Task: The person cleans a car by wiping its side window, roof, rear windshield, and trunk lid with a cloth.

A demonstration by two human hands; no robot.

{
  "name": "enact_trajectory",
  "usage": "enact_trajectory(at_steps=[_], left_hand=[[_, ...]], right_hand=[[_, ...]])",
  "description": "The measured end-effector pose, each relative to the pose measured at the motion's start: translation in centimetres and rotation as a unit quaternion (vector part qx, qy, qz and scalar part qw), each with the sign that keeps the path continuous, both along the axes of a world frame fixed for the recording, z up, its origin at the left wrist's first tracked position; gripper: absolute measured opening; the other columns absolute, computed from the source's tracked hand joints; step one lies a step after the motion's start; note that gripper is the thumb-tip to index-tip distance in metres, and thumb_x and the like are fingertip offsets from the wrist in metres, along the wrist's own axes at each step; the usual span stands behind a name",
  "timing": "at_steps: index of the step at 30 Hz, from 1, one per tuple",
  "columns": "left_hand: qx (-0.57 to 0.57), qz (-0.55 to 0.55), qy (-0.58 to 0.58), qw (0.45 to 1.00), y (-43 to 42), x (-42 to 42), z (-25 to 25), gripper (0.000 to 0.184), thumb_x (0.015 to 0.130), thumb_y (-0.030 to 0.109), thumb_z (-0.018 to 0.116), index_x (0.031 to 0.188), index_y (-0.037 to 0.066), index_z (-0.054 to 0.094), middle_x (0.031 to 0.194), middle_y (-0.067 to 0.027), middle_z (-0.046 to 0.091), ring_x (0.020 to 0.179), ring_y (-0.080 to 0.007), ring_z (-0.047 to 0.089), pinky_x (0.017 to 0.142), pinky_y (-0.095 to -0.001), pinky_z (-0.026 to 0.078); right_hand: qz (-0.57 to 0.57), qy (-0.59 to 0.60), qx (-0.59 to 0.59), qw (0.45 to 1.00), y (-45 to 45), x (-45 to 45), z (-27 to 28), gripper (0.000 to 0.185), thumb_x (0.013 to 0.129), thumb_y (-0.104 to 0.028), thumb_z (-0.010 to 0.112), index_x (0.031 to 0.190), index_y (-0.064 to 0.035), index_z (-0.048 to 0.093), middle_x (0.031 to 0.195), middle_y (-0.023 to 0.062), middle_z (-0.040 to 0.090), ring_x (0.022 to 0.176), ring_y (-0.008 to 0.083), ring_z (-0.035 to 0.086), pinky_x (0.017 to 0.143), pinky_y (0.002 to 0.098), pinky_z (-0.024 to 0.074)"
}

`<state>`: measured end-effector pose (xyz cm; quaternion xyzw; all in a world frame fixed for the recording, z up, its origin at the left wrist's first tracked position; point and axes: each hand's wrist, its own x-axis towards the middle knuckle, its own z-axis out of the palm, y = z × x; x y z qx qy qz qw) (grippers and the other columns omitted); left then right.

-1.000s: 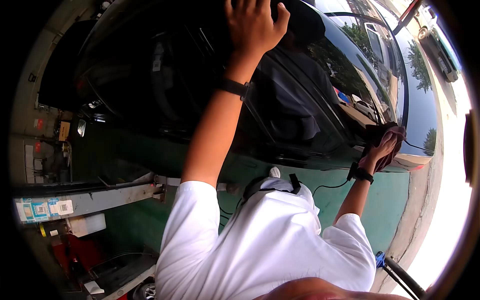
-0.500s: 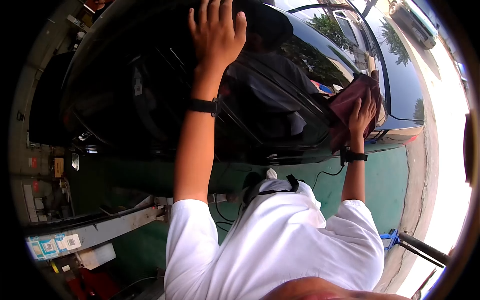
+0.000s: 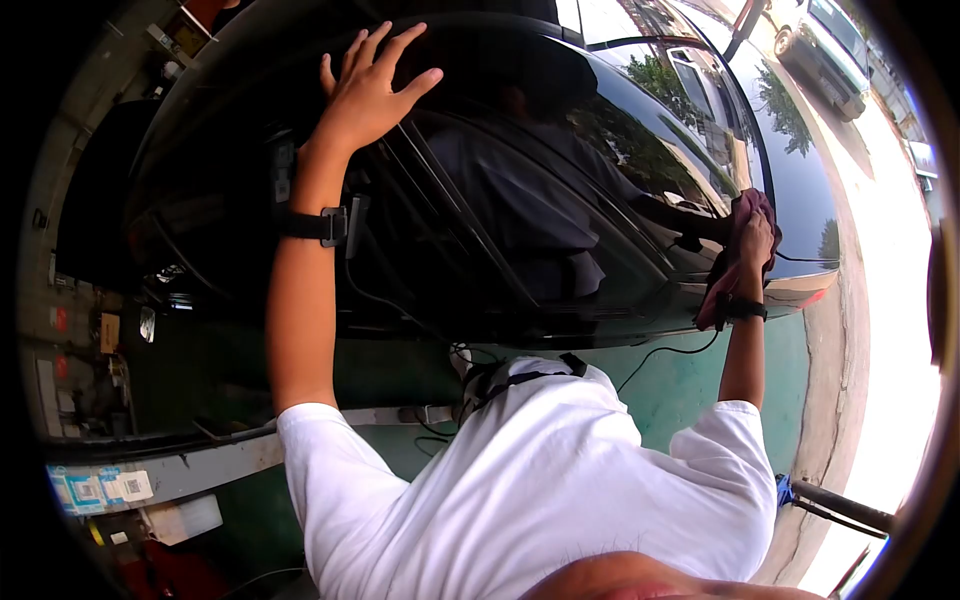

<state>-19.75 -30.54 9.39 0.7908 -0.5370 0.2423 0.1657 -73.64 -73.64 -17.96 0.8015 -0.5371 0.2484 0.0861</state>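
A glossy black car (image 3: pixel 500 270) fills the upper middle of the view, with trees and a person reflected in its side. My left hand (image 3: pixel 370 95) is over the dark bodywork at the upper left, fingers spread and nothing in them; whether it touches the surface is not clear. At the right, my right hand (image 3: pixel 758 240) grips a bunched maroon cloth (image 3: pixel 730 275) against the car's rear side. Part of the cloth hangs below the hand. Both wrists wear black straps, and a thin black cable runs from the right one.
A grey metal beam (image 3: pixel 215 463) with stickers crosses the lower left, above a white container (image 3: pixel 183 519). Black cables lie on the green floor (image 3: pixel 640 385) near my feet. Another vehicle (image 3: pixel 822 55) stands outside at the upper right. A dark pole (image 3: pixel 840 508) is at the lower right.
My left hand has moved left, its fingers now wider apart. The cloth was spread out under my right hand half a second ago and is now bunched; that hand has shifted right and slightly down.
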Motion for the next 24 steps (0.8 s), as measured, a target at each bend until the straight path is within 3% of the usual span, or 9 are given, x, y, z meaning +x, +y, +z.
enact_trajectory(at_steps=[3,7,9,11,12,15,17,23,24], left_hand=[[-0.020,0.080,0.038,0.996,4.6,6.3,0.5,0.066,0.097,0.067,0.048,0.151,0.028,0.046,0.161,-0.0093,0.036,0.152,-0.0302,0.028,0.122,-0.0599,0.006],[-0.063,0.158,0.082,0.982,10.9,14.8,0.7,0.058,0.100,0.062,0.046,0.140,0.021,0.057,0.150,-0.0090,0.051,0.141,-0.0322,0.045,0.120,-0.0566,0.016],[-0.082,0.153,0.109,0.979,13.9,19.6,0.3,0.056,0.101,0.061,0.045,0.137,0.020,0.059,0.146,-0.0082,0.055,0.137,-0.0308,0.049,0.119,-0.0533,0.022],[-0.089,0.188,0.122,0.971,15.7,22.1,-0.1,0.056,0.101,0.061,0.044,0.138,0.020,0.058,0.147,-0.0073,0.054,0.139,-0.0297,0.047,0.119,-0.0541,0.022],[-0.093,0.193,0.126,0.969,16.1,22.8,-0.5,0.056,0.101,0.061,0.044,0.138,0.020,0.058,0.147,-0.0073,0.054,0.139,-0.0297,0.047,0.119,-0.0541,0.022],[-0.101,0.195,0.097,0.971,17.9,25.9,-0.3,0.055,0.102,0.060,0.043,0.139,0.021,0.058,0.148,-0.0060,0.054,0.141,-0.0287,0.045,0.120,-0.0548,0.021],[-0.089,0.207,0.084,0.971,19.5,28.1,-0.1,0.054,0.104,0.058,0.040,0.139,0.020,0.057,0.150,-0.0056,0.052,0.143,-0.0291,0.043,0.120,-0.0559,0.021],[-0.228,0.126,0.275,0.926,24.5,36.5,-2.8,0.050,0.107,0.051,0.035,0.137,0.021,0.062,0.148,-0.0033,0.055,0.143,-0.0242,0.043,0.120,-0.0518,0.021],[-0.217,0.154,0.228,0.937,24.1,36.1,-2.8,0.049,0.108,0.049,0.034,0.135,0.022,0.064,0.145,-0.0004,0.058,0.142,-0.0215,0.044,0.120,-0.0485,0.022]], right_hand=[[0.024,-0.163,0.091,0.982,1.1,2.6,4.6,0.041,0.099,-0.023,0.044,0.125,-0.0006,0.066,0.121,0.0222,0.069,0.120,0.0373,0.061,0.103,0.0430,0.0457],[0.101,-0.162,0.165,0.968,0.6,5.5,8.4,0.039,0.093,-0.022,0.052,0.122,-0.0007,0.069,0.121,0.0232,0.068,0.113,0.0384,0.065,0.100,0.0425,0.0487],[0.132,-0.168,0.172,0.962,1.6,7.9,11.7,0.034,0.092,-0.013,0.056,0.120,0.0014,0.069,0.112,0.0186,0.073,0.100,0.0302,0.071,0.091,0.0378,0.0533],[0.194,-0.215,0.374,0.881,3.4,11.3,16.1,0.031,0.091,-0.003,0.058,0.119,0.0037,0.069,0.105,0.0117,0.075,0.094,0.0183,0.070,0.084,0.0304,0.0542],[0.273,-0.188,0.315,0.889,1.7,11.9,16.1,0.028,0.092,0.000,0.060,0.119,0.0044,0.068,0.104,0.0066,0.073,0.093,0.0116,0.067,0.081,0.0255,0.0529],[0.405,-0.244,0.241,0.848,5.7,17.9,23.8,0.026,0.094,-0.001,0.062,0.119,0.0040,0.068,0.106,0.0066,0.073,0.094,0.0126,0.067,0.082,0.0265,0.0531],[0.342,-0.180,0.194,0.902,6.7,22.7,30.2,0.027,0.094,0.000,0.062,0.121,0.0032,0.068,0.107,0.0068,0.073,0.096,0.0125,0.067,0.084,0.0268,0.0530],[0.455,-0.049,0.000,0.889,11.6,37.2,49.6,0.029,0.095,-0.002,0.061,0.123,0.0010,0.066,0.107,0.0076,0.073,0.094,0.0136,0.068,0.084,0.0283,0.0534],[0.462,-0.037,-0.028,0.886,12.5,40.1,51.6,0.027,0.095,-0.003,0.062,0.122,0.0009,0.067,0.106,0.0076,0.073,0.092,0.0140,0.068,0.082,0.0284,0.0539]])
